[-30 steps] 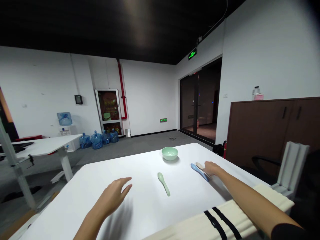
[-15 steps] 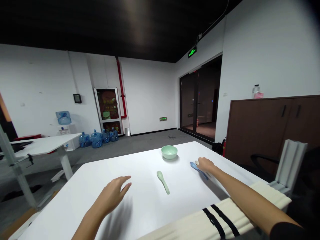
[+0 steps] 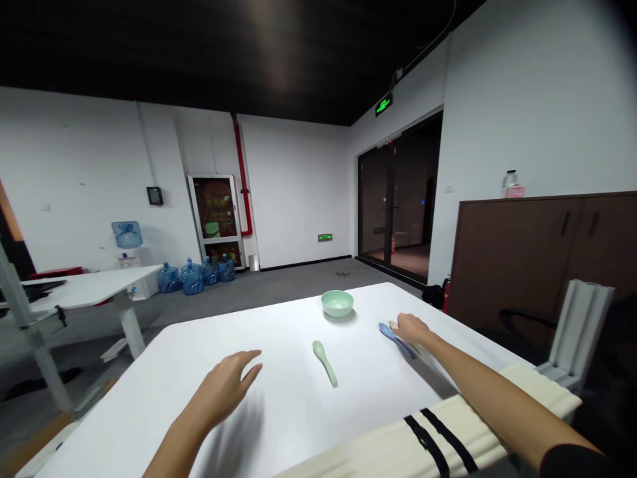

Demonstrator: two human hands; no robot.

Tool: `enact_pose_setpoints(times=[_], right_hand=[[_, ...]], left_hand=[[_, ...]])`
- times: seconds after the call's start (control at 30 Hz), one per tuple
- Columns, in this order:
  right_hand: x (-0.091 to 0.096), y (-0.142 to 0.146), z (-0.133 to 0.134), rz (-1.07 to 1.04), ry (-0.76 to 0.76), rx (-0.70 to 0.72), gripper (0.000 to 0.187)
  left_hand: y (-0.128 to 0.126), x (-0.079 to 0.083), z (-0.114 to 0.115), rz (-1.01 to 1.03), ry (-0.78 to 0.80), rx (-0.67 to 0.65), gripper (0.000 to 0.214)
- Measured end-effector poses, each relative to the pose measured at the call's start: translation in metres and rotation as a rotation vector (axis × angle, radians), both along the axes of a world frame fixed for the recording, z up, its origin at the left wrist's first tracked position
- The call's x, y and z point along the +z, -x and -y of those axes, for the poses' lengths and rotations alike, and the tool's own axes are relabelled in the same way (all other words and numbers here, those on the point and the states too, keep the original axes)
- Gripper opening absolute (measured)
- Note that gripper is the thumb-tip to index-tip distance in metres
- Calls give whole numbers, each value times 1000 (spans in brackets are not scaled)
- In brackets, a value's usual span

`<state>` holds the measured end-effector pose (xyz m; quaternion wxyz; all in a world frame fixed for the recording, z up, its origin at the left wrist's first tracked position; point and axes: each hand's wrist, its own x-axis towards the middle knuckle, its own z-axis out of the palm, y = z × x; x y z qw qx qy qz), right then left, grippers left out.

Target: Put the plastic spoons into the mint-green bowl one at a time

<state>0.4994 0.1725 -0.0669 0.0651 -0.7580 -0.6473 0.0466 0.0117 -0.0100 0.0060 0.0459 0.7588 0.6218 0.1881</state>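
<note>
On the white bench, your right hand lies over a blue spoon and a cream spoon, its fingers closed in narrow on them – whether they actually grip, I cannot tell. Your left hand hovers holding nothing, its fingers spread wide, nearest a pale green spoon lying on the bench – a matching green bowl sits farther out, beyond that spoon

We are facing a brown cabinet, a glass door, and blue water bottles on the floor by the far wall.
</note>
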Motion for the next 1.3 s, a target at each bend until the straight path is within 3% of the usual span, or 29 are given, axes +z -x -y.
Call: enact_pose_setpoints(times=[0.47, 0.7, 1.0, 1.3], right_hand=[[-11, 8, -1, 26, 88, 72, 27], [9, 36, 1, -197, 183, 83, 22], [37, 90, 20, -245, 178, 178, 15], [6, 106, 23, -181, 161, 173, 22]], left_hand=[[0, 1, 1, 7, 24, -8, 54], [-2, 6, 4, 6, 35, 0, 54], [0, 2, 4, -8, 13, -13, 53], [2, 1, 3, -19, 9, -7, 53]])
